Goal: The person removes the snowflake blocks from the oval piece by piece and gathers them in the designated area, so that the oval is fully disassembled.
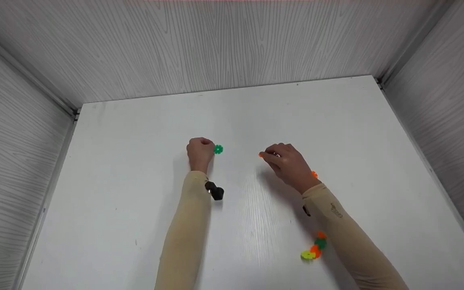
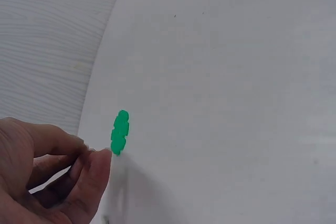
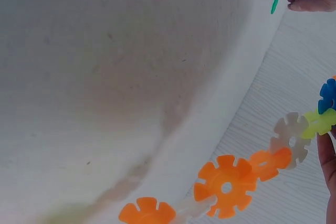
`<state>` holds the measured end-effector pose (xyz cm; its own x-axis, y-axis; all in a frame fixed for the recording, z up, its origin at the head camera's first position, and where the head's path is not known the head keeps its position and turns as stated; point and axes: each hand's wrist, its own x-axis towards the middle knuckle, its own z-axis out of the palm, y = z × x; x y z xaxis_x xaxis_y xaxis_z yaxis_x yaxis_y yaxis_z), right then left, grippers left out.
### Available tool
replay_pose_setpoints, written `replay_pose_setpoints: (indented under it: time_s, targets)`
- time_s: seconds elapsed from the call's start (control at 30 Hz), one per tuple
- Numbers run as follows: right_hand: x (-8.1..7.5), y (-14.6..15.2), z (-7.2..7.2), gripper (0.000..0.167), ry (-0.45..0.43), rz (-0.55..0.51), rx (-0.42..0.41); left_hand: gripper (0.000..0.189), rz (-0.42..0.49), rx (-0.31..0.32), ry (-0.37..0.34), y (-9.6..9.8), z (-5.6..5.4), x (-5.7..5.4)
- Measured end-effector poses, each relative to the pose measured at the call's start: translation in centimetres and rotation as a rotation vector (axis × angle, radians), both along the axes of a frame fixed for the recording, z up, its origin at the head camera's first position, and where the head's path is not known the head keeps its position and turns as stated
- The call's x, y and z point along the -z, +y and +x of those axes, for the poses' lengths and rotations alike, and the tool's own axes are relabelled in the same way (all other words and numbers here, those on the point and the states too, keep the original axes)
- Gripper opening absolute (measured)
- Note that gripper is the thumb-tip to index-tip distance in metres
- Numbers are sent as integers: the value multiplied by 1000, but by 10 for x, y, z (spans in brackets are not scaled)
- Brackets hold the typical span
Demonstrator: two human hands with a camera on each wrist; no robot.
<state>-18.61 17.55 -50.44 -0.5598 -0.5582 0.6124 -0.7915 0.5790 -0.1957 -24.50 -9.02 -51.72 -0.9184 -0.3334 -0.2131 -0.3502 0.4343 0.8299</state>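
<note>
By the left hand (image 1: 200,153), with thumb and fingertips pinched together, a green disc (image 1: 219,150) is held up above the white table (image 1: 135,129); the exact point of contact cannot be told. To its right, a chain of discs (image 3: 232,174) in orange, white, yellow and blue is gripped between thumb and fingers by the right hand (image 1: 289,165). Yellow, orange and green discs (image 1: 320,243) are seen beside the right sleeve (image 1: 344,231); any link to the chain is hidden.
</note>
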Motion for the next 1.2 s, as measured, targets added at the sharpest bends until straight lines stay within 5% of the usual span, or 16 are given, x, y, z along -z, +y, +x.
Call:
replay_pose_setpoints:
  time_s: [0.17, 0.33, 0.43, 0.53, 0.77, 1.2]
  targets:
    - [-1, 4, 1, 32, -38, -40, -29, 18, 132, 114, 157, 14, 13, -9]
    - [-8, 2, 0, 24, -74, -42, -20, 17, 330, 340, 252, 38, 32, -28]
    - [-11, 0, -1, 18, -76, -44, -14, 19, 327, 486, 294, 50, 44, -33]
    - [-13, -1, -1, 16, -75, -43, -21, 21, 338, 550, 311, 58, 53, -34]
    - [-12, -5, 0, 16, -54, -30, -42, 23, 624, 456, 222, 67, 65, -35]
    - [-9, -3, 3, 21, -27, 5, -33, 17, 672, 303, 186, 76, 66, -33]
